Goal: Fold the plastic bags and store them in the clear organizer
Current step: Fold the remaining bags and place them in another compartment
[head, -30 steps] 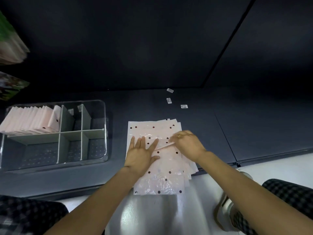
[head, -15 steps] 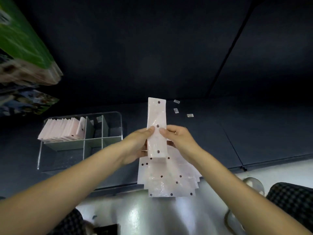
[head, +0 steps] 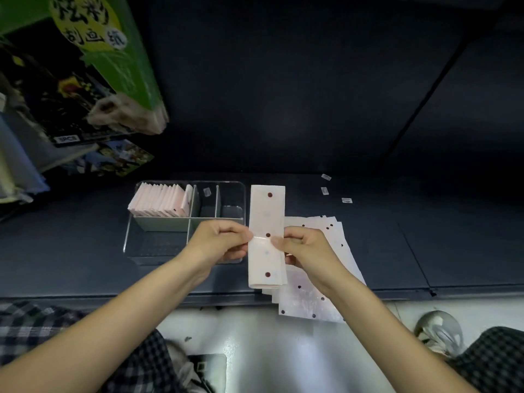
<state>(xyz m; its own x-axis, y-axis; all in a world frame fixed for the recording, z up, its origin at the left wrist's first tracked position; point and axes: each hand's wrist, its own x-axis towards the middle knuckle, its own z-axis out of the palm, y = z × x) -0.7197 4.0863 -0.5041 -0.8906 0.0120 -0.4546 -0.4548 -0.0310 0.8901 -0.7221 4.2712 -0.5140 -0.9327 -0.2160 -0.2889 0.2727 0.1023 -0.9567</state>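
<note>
Dark matte tabletop (head: 397, 251) under dark wall; our hands, left (head: 219, 241) and right (head: 304, 248), pinch the folded pink dotted plastic strip (head: 266, 219).

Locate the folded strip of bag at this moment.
In the head view, the folded strip is centre frame, pinched between left hand and right hand, between organizer and flat stack.

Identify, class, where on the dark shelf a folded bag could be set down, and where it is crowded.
Free: the dark shelf right of the flat stack of dotted pink bags, below three small white labels; also the clear organizer's front-left compartment. Crowded: its back-left compartment, packed with folded pink bags, and the middle, where both hands hold the long folded strip.
</note>
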